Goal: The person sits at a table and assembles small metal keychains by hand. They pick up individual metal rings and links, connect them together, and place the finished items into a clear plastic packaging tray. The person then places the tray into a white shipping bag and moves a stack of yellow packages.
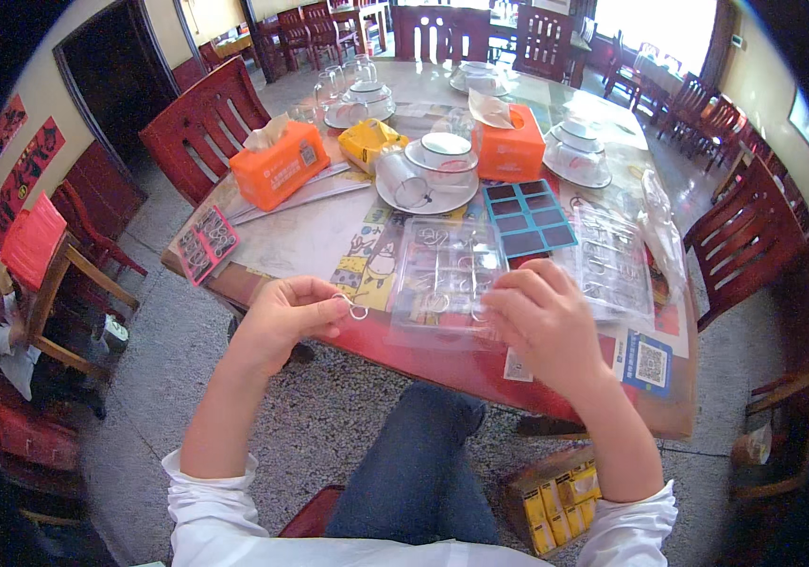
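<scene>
My left hand [277, 321] is closed in a pinch on a small wire hook [357, 310], which is silvery and curved and sticks out past the fingertips over the table's near edge. To its right lies a clear plastic tray [437, 331] divided into compartments, with similar small metal pieces inside. The fingers of my right hand [541, 321] are curled together at the tray's right side; what lies between them, if anything, is hidden. Beyond that hand is a teal sheet [529, 219] with dark squares. A second clear tray [645, 274] of metal pieces rests at the right.
A pink-edged card [204, 248] with rings lies at the table's left edge. Orange tissue boxes [279, 170], a yellow packet [371, 142] and stacked dishes with glasses [428, 194] stand farther back. Below right, a carton [555, 506] holds several yellow packs. Wooden chairs surround the table.
</scene>
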A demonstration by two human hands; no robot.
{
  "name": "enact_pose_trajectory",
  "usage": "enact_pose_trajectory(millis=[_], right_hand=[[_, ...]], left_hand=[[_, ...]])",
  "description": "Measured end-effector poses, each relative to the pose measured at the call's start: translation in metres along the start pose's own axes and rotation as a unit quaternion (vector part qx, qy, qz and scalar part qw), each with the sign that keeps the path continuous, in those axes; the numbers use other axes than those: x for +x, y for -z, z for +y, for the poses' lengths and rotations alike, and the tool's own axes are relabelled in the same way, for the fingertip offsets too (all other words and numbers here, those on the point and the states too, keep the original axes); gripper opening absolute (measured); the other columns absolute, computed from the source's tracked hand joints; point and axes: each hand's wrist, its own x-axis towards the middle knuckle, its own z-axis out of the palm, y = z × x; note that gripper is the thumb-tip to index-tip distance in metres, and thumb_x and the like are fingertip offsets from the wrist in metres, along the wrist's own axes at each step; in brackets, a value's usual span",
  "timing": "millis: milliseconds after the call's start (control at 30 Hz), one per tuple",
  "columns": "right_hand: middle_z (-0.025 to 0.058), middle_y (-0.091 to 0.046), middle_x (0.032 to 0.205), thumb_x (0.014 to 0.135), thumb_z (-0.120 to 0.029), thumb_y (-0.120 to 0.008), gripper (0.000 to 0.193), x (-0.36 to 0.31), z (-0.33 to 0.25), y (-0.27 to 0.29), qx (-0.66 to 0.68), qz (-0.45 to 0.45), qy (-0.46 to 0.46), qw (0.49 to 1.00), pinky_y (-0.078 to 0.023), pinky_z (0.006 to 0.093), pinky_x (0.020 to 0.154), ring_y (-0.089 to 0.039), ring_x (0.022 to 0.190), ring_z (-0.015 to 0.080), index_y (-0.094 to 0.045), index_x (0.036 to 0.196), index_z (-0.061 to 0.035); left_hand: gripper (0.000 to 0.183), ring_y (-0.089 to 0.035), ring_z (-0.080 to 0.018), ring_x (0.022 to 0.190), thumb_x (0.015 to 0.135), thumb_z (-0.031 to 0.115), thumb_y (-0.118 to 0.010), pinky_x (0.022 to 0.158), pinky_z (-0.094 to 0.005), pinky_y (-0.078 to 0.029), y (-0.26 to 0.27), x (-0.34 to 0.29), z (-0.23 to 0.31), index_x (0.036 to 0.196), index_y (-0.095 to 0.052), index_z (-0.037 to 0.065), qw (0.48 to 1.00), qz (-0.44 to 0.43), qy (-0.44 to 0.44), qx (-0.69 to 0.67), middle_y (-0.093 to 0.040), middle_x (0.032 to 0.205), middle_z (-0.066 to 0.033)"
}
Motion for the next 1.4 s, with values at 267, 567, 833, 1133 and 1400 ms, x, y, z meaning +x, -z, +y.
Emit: enact_pose_trajectory(millis=[267, 567, 833, 1133, 1400], right_hand=[[0.0091, -0.065, 0.084, 0.082, -0.017, -0.066, 0.012, 0.060, 0.024, -0.002, 0.037, 0.170, -0.100, 0.980, -0.049, 0.0381, 0.070, -0.061, 0.083, 0.0274, -0.064, 0.088, -0.0063], [0.0098, -0.066, 0.084, 0.084, -0.022, -0.067, 0.018, 0.053, 0.043, -0.015, 0.111, 0.199, -0.157, 0.961, -0.049, 0.0359, 0.066, -0.062, 0.076, 0.0263, -0.064, 0.095, -0.0070], [0.0125, -0.066, 0.085, 0.085, -0.021, -0.066, 0.022, 0.052, 0.046, -0.017, 0.251, 0.195, -0.190, 0.929, -0.050, 0.0319, 0.066, -0.063, 0.076, 0.0226, -0.063, 0.100, -0.0039], [0.0125, -0.066, 0.092, 0.087, -0.015, -0.062, 0.017, 0.054, 0.041, -0.029, 0.177, 0.246, -0.154, 0.940, -0.051, 0.0361, 0.073, -0.065, 0.085, 0.0232, -0.063, 0.099, -0.0036], [0.0049, -0.066, 0.084, 0.085, -0.024, -0.061, 0.013, 0.046, 0.034, -0.017, 0.064, 0.211, -0.213, 0.952, -0.049, 0.0400, 0.073, -0.063, 0.083, 0.0262, -0.065, 0.092, -0.0130]], left_hand=[[0.023, -0.059, -0.0084, 0.070, 0.082, 0.017, -0.071, 0.063, -0.0228, -0.048, -0.046, 0.077, -0.002, 0.093, -0.066, -0.002, 0.976, 0.047, -0.090, 0.190, -0.066, 0.081, -0.0037], [0.023, -0.061, -0.0216, 0.079, 0.075, 0.024, -0.073, 0.072, -0.0317, -0.048, -0.063, 0.114, -0.009, 0.087, -0.071, 0.005, 0.842, 0.046, -0.222, 0.489, -0.061, 0.082, -0.0112], [0.021, -0.053, -0.0164, 0.068, 0.075, 0.020, -0.073, 0.064, -0.0287, -0.044, -0.065, 0.112, -0.007, 0.092, -0.069, 0.007, 0.847, 0.036, -0.230, 0.477, -0.058, 0.080, -0.0060], [0.023, -0.061, -0.0320, 0.085, 0.076, 0.011, -0.065, 0.075, -0.0409, -0.049, -0.168, 0.081, 0.000, 0.097, -0.064, 0.002, 0.741, -0.037, -0.451, 0.497, -0.061, 0.091, -0.0178], [0.025, -0.062, -0.0329, 0.087, 0.077, 0.011, -0.063, 0.077, -0.0424, -0.049, -0.220, 0.122, -0.003, 0.099, -0.064, 0.001, 0.682, -0.012, -0.484, 0.547, -0.062, 0.095, -0.0178]])
